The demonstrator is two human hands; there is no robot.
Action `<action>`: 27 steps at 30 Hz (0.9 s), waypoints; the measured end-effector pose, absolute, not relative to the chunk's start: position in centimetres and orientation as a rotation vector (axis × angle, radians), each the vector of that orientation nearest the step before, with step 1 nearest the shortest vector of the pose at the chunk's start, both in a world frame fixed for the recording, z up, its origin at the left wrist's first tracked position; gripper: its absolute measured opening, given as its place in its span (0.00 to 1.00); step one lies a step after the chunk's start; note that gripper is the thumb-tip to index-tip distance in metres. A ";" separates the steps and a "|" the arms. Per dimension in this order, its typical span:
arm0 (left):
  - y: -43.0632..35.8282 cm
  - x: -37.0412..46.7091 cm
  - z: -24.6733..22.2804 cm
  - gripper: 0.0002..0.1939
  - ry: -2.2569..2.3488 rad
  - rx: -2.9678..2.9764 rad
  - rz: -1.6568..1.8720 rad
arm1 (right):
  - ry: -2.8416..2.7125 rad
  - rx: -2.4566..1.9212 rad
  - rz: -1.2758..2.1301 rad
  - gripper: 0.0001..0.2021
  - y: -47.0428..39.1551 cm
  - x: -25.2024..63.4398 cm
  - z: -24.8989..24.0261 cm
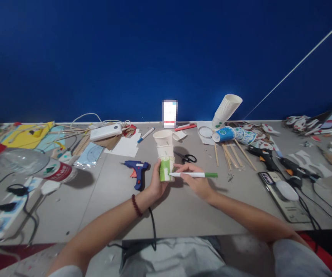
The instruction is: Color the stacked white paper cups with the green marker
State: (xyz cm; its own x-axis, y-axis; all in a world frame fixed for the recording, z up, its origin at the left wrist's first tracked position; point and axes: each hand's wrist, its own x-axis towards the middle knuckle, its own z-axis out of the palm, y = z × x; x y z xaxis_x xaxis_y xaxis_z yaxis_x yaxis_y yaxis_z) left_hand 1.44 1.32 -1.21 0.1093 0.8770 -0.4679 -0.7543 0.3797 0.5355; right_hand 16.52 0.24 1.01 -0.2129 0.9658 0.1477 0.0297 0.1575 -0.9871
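Note:
My left hand point(154, 185) is wrapped around the lower part of a paper cup piece point(165, 169), which looks like white cups joined end to end. Green colouring covers much of its lower cup, with white patches left between. In my right hand point(196, 180) a white marker with a green end point(211, 175) is pinched. The marker's tip touches or nearly touches the green cup; I cannot tell which. A blue glue gun point(137, 172) lies just left of my left hand. Behind my right hand are black-handled scissors point(189, 158), partly hidden.
On the left lie a plastic bottle point(43, 163) and a power strip point(15, 211). At the back right stand a leaning stack of paper cups point(226, 111) and blue-patterned cups point(225, 134) above wooden sticks point(228, 156). A phone point(281, 204), more glue guns and cables occupy the right.

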 end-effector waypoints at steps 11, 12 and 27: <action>1.2 1.6 -1.3 0.20 0.813 0.225 1.225 | -1.462 -1.099 1.159 0.06 0.4 16.6 0.6; 1.2 1.6 -1.3 0.20 0.815 0.225 1.227 | -1.462 -1.099 1.156 0.06 0.4 16.5 0.5; 1.2 1.5 -1.1 0.20 0.838 0.197 1.219 | -1.468 -1.055 1.211 0.02 0.2 16.5 1.3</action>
